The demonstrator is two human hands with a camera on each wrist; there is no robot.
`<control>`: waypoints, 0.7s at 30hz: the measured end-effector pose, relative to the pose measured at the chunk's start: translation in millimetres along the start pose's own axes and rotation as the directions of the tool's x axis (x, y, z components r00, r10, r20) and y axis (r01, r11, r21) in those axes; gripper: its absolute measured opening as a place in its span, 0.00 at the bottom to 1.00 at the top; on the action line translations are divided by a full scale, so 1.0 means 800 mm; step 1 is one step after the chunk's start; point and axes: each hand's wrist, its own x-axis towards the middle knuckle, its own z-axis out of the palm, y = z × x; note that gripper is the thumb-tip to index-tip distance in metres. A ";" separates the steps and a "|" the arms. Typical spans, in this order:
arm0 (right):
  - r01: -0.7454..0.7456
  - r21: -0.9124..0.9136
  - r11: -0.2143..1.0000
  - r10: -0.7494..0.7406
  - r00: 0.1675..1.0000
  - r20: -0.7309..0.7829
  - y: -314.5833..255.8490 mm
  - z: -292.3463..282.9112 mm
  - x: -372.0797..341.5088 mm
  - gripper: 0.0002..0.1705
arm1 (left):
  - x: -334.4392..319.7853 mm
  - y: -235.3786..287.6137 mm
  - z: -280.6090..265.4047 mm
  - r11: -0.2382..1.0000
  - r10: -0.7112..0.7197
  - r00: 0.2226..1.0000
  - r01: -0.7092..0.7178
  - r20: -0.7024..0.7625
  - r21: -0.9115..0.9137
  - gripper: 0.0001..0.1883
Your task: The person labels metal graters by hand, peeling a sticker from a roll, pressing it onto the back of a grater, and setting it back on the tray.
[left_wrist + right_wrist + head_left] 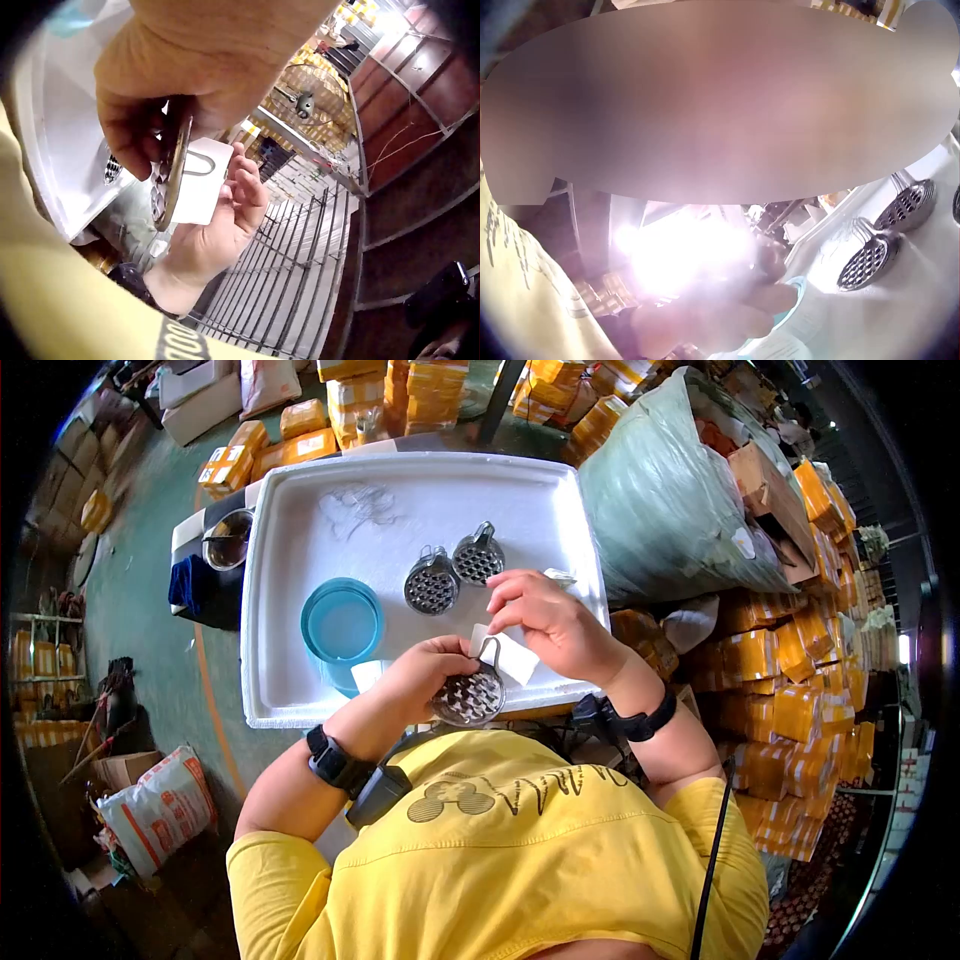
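Note:
A round perforated metal disc with a wire loop is pinched by my left hand, near the shirt front. Edge-on, the disc shows below my left fingers in the left wrist view. My right hand is just to the right, fingers bent, holding a white card. The loop overlaps the card, and the right thumb lies at its edge; whether loop and card touch I cannot tell. Farther back on the white tray stand two stacks of similar discs. Much of the right wrist view is blurred.
A blue round container stands on the tray's left side, with a white piece near it. Clear thin strands lie at the back left. A large pale green sack and yellow-taped parcels stand on the right.

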 end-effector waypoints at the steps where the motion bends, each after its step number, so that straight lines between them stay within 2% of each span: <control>1: 0.009 -0.022 1.000 -0.009 1.000 0.024 -0.001 -0.001 0.000 0.14 | 0.000 0.000 -0.002 1.000 -0.001 1.000 0.001 0.015 -0.002 0.04; 3: 0.026 -0.068 0.997 -0.022 0.997 0.068 -0.008 -0.004 0.001 0.16 | 0.000 0.001 -0.008 1.000 -0.005 0.999 0.005 0.047 -0.002 0.04; 7: 0.112 -0.042 0.993 -0.101 0.973 0.209 -0.018 -0.015 0.003 0.12 | 0.006 -0.001 -0.012 0.999 -0.023 0.998 0.022 0.054 0.028 0.04; 8: 0.120 -0.043 0.992 -0.110 0.974 0.196 -0.018 -0.014 0.004 0.10 | 0.007 -0.001 -0.011 0.999 -0.027 0.999 0.026 0.043 0.027 0.04; 11: 0.043 -0.040 0.998 -0.041 0.998 0.048 -0.014 0.000 0.002 0.08 | 0.009 -0.003 -0.009 1.000 -0.008 1.000 0.008 0.015 0.001 0.05; 12: 0.010 -0.050 0.999 -0.012 0.999 -0.049 -0.011 0.009 0.001 0.07 | 0.010 -0.004 -0.007 1.000 0.004 1.000 -0.004 0.007 -0.011 0.05; 15: -0.124 -0.034 0.992 0.116 0.976 -0.186 -0.009 0.027 -0.002 0.07 | 0.005 -0.002 0.000 0.998 0.067 0.996 -0.067 -0.051 0.008 0.05; 16: -0.116 -0.058 0.992 0.101 0.970 -0.221 -0.008 0.030 -0.002 0.06 | 0.005 -0.002 0.000 0.997 0.072 0.997 -0.071 -0.033 0.020 0.05; 21: -0.115 -0.127 0.985 0.082 0.967 -0.242 -0.004 0.030 -0.005 0.06 | -0.008 0.005 0.007 0.995 0.068 0.997 -0.071 0.046 0.073 0.08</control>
